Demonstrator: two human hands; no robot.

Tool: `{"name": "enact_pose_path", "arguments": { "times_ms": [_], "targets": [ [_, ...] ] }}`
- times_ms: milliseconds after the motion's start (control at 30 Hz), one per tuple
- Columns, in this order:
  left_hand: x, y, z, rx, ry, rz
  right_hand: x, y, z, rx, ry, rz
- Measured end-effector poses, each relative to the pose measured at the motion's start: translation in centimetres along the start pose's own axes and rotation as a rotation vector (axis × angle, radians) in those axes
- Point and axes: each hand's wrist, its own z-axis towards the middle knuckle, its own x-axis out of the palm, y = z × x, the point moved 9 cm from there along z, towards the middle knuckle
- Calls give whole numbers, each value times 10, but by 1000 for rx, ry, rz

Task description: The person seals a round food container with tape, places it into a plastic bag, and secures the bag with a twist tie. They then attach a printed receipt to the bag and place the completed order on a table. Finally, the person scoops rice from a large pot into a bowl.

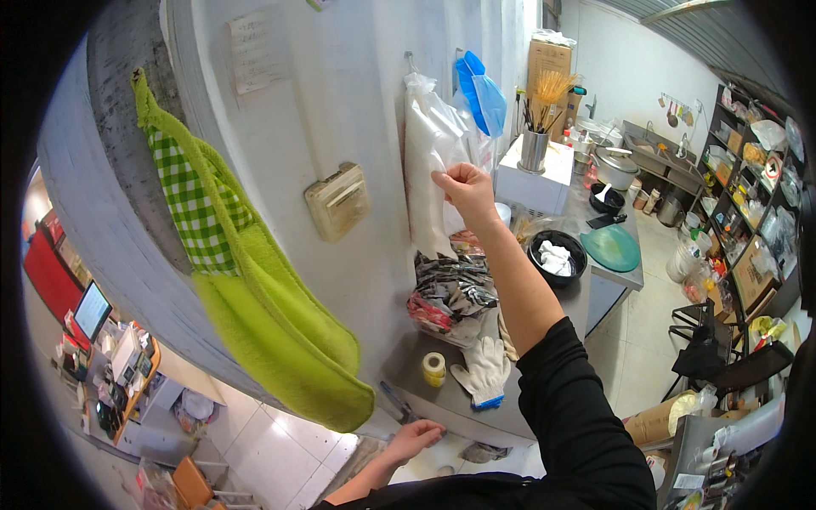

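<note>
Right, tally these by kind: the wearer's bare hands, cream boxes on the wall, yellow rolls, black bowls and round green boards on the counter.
Bare hands: 2 (left hand, low down; right hand, in front of hanging white plastic)
Cream wall box: 1
Yellow roll: 1
Black bowls: 2 (nearer bowl, farther bowl)
Round green board: 1
Total: 7
</note>
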Motion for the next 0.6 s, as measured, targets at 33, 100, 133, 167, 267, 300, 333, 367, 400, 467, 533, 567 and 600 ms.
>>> {"name": "enact_pose_path", "arguments": {
  "times_ms": [33, 100, 133, 167, 267, 300, 333, 367, 400, 467, 533, 567, 600],
  "targets": [
    [2, -3, 3, 18, 15, 13, -1, 5, -1, -6, 44, 69],
    [6, -9, 7, 45, 42, -2, -2, 28, -11, -218, 132, -177],
    [7, -14, 9, 53, 51, -31, -3, 34, -18, -290, 165, -325],
    [8, -20, 10, 58, 62, -58, 3, 27, -31, -246, 319, -402],
    [5, -60, 11, 209, -24, 9, 6, 25, -114, -480, 639, -719],
    [10, -84, 7, 357, 0, -36, -9, 17, -146, -271, 703, -503],
    [15, -105, 3, 456, 12, -76, -25, 9, -180, -143, 720, -507],
    [22, -125, -4, 562, 41, -134, -38, 7, -214, -59, 682, -449],
    [41, -132, -3, 524, 85, -45, -53, -2, -250, 102, 643, -388],
    [90, -140, -2, 487, 209, 83, -73, -2, -314, 183, 552, -330],
    [145, -126, 2, 339, 372, 376, -100, 0, -368, 280, 499, -399],
    [169, -120, -1, 297, 485, 346, -120, 8, -388, 295, 426, -391],
    [194, -115, -3, 285, 601, 306, -141, 17, -408, 314, 357, -394]
  ]
}}
